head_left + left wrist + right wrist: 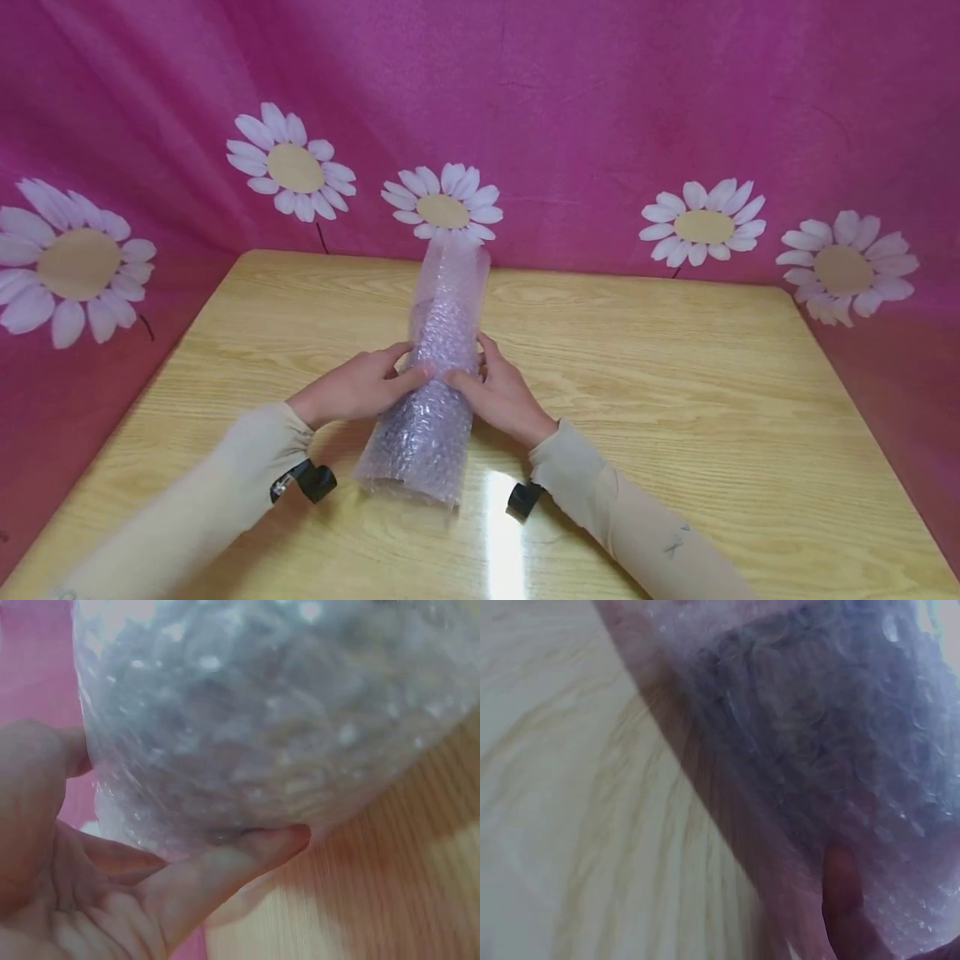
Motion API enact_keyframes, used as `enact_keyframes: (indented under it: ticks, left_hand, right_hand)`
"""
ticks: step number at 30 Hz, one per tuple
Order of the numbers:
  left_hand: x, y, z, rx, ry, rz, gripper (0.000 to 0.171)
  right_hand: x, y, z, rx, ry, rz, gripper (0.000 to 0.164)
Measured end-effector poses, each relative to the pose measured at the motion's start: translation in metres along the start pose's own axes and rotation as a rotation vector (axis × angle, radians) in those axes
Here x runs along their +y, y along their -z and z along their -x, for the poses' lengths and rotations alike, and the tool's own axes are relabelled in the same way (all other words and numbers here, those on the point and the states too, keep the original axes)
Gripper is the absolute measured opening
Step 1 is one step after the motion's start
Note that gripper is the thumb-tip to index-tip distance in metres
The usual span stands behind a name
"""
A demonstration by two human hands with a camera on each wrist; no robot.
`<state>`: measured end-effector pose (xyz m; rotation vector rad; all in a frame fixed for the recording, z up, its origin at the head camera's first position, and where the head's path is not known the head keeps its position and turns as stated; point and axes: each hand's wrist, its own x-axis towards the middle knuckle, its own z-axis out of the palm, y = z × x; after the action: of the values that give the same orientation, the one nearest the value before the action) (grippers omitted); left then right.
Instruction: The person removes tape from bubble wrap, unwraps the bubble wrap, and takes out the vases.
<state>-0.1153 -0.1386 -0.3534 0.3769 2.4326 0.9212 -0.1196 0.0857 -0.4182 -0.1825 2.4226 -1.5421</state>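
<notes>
Both of my hands are on one long roll of bubble wrap (427,408), which lies lengthwise away from me, over the middle of the wooden table (645,400). My left hand (356,386) holds its left side, thumb across the top and fingers curled round the edge; my right hand (508,398) mirrors it on the other side, thumb also on top. Neither grip is wide: each is closed only as far as the bulk of the roll allows, and the thumbs nearly meet. The far end overlaps the table's back edge and the pink curtain (562,100) in the head view, so I cannot tell whether the roll rests flat or is tipped up.

I judge the step in hand to be wrapping, with the film drawn round and pressed together. A darker mass shows through the plastic in the right wrist view, but I cannot make out what it is. Both ends reach past my grip, and the near one looks loose. To my mind the next move calls for even pressure from both thumbs, so that the layers do not spring open, and then for tucking in those loose ends.
</notes>
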Motion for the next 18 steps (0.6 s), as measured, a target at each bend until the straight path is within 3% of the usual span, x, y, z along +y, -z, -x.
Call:
enact_keyframes:
  ticks: [11,18]
  left_hand:
    - [0.003,-0.018,0.001,0.078,-0.075,-0.007,0.078]
    - [-0.003,-0.024,0.001,0.13,-0.03,0.011,0.095]
  right_hand:
    - [0.001,0.014,0.002,-0.058,0.005,0.021,0.08]
    - [0.002,0.018,0.003,-0.09,-0.004,0.034,0.079]
